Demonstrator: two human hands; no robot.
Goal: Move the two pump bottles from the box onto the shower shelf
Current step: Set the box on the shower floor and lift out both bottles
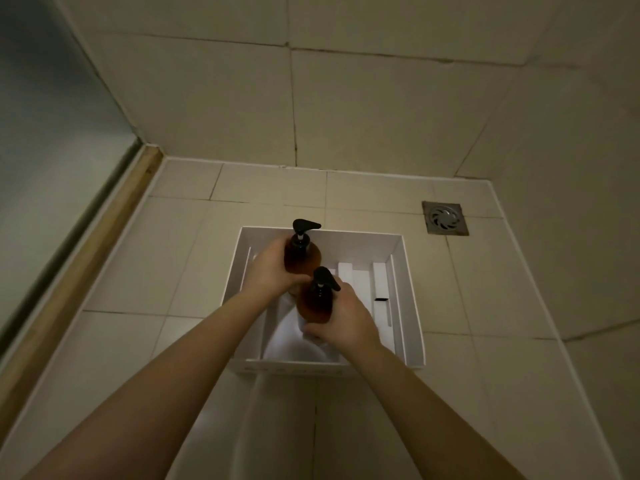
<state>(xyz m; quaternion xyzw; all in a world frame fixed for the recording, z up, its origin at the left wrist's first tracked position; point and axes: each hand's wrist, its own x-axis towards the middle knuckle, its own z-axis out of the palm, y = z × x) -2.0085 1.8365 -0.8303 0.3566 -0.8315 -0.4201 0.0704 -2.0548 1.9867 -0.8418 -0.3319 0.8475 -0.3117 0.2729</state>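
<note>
Floor (485,306): dim beige tile | drain (445,218) far-right | box (408,271): hands (273,271) apparently gripping bottles (317,303)

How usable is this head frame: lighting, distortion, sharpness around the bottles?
Head view: dim and warm-tinted; wide-angle bending curves the tile lines toward the edges; the two amber pump bottles with black pumps read clearly in the left hand and right hand, while the white cardboard box looks slightly soft.

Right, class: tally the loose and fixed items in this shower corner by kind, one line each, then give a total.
Amber pump bottles: 2 (far one, near one)
White box: 1
Floor drain: 1
Total: 4
</note>
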